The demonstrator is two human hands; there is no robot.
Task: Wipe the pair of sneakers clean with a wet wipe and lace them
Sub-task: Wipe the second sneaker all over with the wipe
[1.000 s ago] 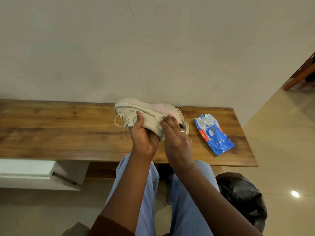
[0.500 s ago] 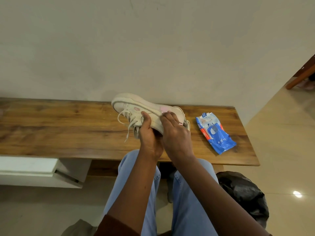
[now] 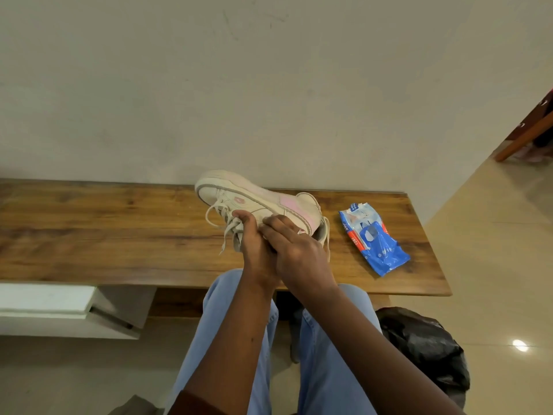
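Sneaker (image 3: 254, 199) position: held in the air above the wooden bench (image 3: 104, 235), near the wall side of its top. It is tipped so that the sole faces up and away from the person, with the toe to the left and the heel with its pink panel to the right. Loose laces (image 3: 223, 229) hang from the underside toward the bench top.

Left hand (image 3: 254, 250): grips the sneaker from below at the laced area. The thumb is curled up onto the side panel, and the remaining fingers are hidden behind the shoe.

Right hand (image 3: 299, 253): fingers lie extended across the side panel, just beside the left thumb and touching the shoe. Whether they pinch a wipe against the surface cannot be determined.

Wet wipe pack (image 3: 374, 241): blue, lying flat on the bench to the right of the sneaker and apart from it.

A black plastic bag (image 3: 425, 345) sits on the floor below the right end of the bench, beside the person's blue-trousered legs (image 3: 323, 369).
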